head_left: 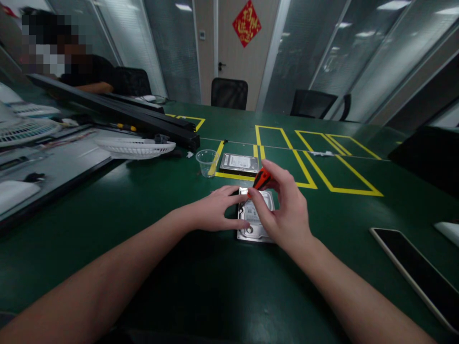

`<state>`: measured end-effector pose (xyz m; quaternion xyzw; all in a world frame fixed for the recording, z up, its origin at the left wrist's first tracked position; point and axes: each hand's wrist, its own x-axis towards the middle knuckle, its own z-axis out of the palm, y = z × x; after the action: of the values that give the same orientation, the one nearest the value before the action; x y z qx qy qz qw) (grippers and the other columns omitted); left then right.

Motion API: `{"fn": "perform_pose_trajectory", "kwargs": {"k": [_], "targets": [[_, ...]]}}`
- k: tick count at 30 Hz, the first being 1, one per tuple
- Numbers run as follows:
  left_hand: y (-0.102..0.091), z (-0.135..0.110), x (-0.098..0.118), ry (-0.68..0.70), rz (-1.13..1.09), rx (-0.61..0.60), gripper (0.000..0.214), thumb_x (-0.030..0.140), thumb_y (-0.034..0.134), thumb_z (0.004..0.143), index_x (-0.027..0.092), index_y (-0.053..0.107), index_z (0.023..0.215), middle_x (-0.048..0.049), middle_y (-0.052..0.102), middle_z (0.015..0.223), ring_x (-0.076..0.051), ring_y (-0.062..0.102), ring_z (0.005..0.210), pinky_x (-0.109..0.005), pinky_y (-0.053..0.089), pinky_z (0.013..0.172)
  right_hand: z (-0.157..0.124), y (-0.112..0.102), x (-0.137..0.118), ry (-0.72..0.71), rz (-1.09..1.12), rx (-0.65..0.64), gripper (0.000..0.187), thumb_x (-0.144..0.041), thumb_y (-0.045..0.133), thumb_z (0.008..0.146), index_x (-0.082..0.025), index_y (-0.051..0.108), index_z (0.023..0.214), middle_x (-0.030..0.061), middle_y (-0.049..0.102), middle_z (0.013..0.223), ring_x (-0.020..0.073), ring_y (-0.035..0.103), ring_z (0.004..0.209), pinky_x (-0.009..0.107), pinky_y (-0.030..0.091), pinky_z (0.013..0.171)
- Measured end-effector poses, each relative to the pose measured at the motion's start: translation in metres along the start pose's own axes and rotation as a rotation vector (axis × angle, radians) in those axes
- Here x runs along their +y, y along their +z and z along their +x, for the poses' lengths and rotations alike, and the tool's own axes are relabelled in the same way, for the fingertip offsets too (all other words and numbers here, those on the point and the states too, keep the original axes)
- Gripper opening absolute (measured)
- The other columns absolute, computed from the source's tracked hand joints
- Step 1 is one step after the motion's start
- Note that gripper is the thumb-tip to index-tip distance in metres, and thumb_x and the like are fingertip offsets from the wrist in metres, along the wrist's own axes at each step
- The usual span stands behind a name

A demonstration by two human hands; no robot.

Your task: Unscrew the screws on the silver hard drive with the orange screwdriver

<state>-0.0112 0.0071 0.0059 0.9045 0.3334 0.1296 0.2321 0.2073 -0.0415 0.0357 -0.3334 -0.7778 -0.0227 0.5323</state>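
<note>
A silver hard drive (255, 217) lies flat on the green table in front of me. My right hand (287, 205) is closed round the red and black handle of a screwdriver (263, 178), which tilts down toward the drive's upper left part. Exactly where its tip sits is hard to make out. My left hand (218, 210) reaches in from the left with its fingers spread, the fingertips resting on the drive's left side and top. Just beyond, a second hard drive (239, 163) lies label up inside a yellow taped box, beside a clear plastic cup (207, 163).
White fan grilles (136, 147) and long black bars (143, 117) crowd the left side. A phone (412, 267) lies at the right. Yellow tape outlines (353, 192) mark the table. A person (89, 71) sits at the far left; chairs (229, 93) stand behind.
</note>
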Motion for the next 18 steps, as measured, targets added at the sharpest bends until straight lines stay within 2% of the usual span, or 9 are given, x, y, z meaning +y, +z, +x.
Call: {"fn": "perform_pose_trajectory", "kwargs": {"k": [4,9,13,18], "targets": [[-0.0011,0.0000,0.0017,-0.037,-0.012,-0.020,0.084,0.074,0.074,0.095,0.032,0.052,0.165,-0.0146,0.035,0.179,-0.047,0.030,0.166,-0.070,0.030,0.133,-0.0043,0.0011,-0.0005,0.039,0.052,-0.014,0.067,-0.016,0.068,0.101,-0.028,0.046,0.164,0.0133,0.069,0.145,0.0296,0.076,0.121,0.050,0.067,0.104],[-0.0001,0.0003,0.0000,-0.029,-0.002,-0.019,0.086,0.074,0.074,0.095,0.033,0.050,0.167,-0.0148,0.035,0.179,-0.046,0.030,0.166,-0.068,0.030,0.133,-0.0033,0.0001,-0.0002,0.068,0.077,-0.031,0.067,-0.017,0.066,0.102,-0.028,0.043,0.164,0.0148,0.069,0.144,0.0293,0.077,0.115,0.053,0.068,0.102],[0.0012,0.0002,-0.0028,-0.003,-0.006,0.006,0.087,0.077,0.071,0.096,0.032,0.051,0.166,-0.0142,0.038,0.178,-0.045,0.035,0.164,-0.066,0.033,0.133,0.0015,-0.0012,-0.0004,-0.025,-0.006,-0.012,0.061,-0.018,0.071,0.101,-0.028,0.051,0.158,0.0114,0.070,0.131,0.0266,0.073,0.110,0.048,0.069,0.096],[-0.0006,0.0000,-0.0007,-0.022,0.009,-0.018,0.087,0.077,0.071,0.096,0.031,0.050,0.167,-0.0141,0.036,0.179,-0.045,0.033,0.165,-0.066,0.031,0.134,0.0012,-0.0014,-0.0014,-0.005,-0.022,0.002,0.062,-0.016,0.071,0.101,-0.028,0.051,0.159,0.0108,0.072,0.129,0.0248,0.074,0.103,0.044,0.069,0.089]]}}
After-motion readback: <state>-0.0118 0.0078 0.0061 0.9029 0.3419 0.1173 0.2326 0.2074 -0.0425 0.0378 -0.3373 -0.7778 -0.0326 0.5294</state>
